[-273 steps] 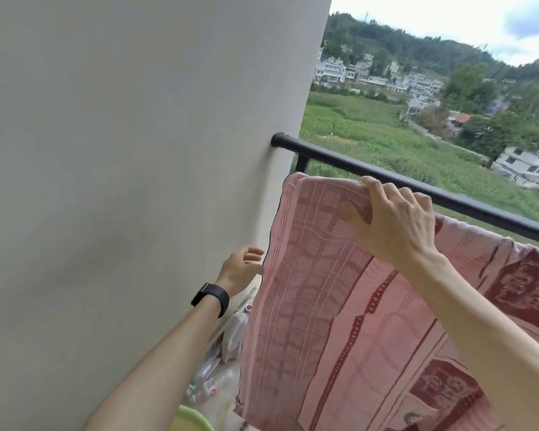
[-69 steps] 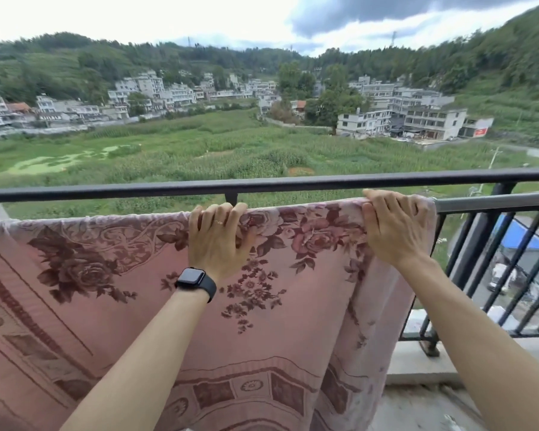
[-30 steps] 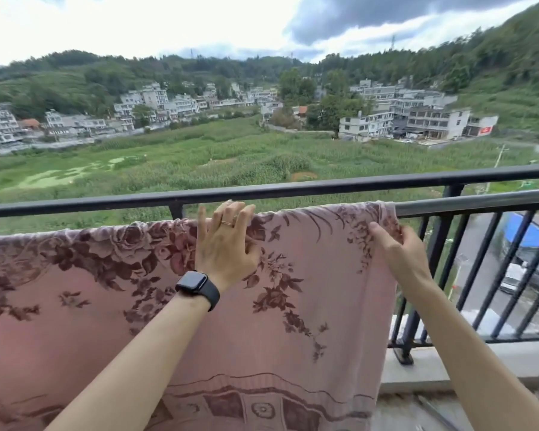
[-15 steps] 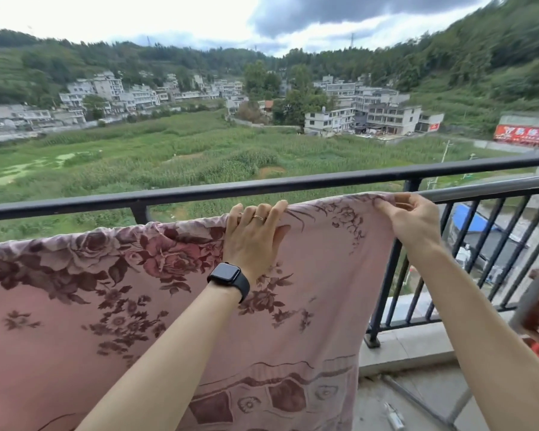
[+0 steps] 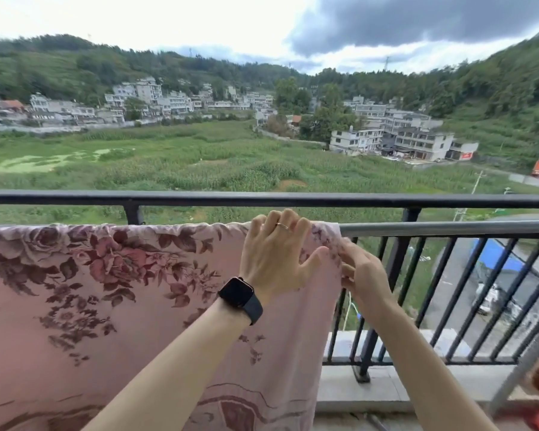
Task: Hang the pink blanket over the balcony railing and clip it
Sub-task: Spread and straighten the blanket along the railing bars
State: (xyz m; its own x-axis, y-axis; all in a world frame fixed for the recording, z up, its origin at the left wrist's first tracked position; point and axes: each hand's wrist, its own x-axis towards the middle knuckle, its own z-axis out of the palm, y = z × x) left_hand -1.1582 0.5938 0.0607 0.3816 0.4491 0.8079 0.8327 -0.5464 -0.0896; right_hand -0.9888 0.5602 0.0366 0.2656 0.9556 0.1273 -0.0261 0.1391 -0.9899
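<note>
Your pink rose-printed blanket (image 5: pixel 122 306) hangs over the grey metal bar (image 5: pixel 448 228) that runs just below the top of the black balcony railing (image 5: pixel 199 199). It covers the left and middle of the scene, and its right edge falls beside a black upright. Your left hand (image 5: pixel 274 259), with a black wristwatch (image 5: pixel 240 295) and 1 gold ring (image 5: pixel 282 225), lies flat on the blanket near its top right corner, fingers straight over the fold, grasping nothing. Your right hand (image 5: pixel 364 275), just to its right, pinches the blanket's right edge a little below the bar.
</note>
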